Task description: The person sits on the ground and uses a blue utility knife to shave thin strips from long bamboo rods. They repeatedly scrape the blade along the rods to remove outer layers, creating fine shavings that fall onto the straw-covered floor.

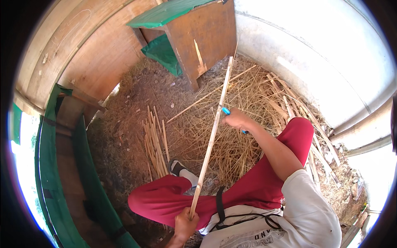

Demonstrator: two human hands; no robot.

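Bamboo strip [211,138] slants up over your red trousers [165,201], its near end clenched in your left hand [186,224], your right hand [235,118] wrapped round a blue tool [226,110] beside it. If that tool is bladed, a slip toward you could nick your left hand; beyond, straw [233,159] litters the dirt floor [138,108] before a green-topped cabinet [206,35] and pale wall [310,62].

I saw a long, narrow, pale strip [211,137], jointed and nearly straight, slanting up from the closed left hand [185,224]. Right of the strip, just beside its upper half, a blue tool [226,110] poked from the right hand [236,118], its middle hidden.
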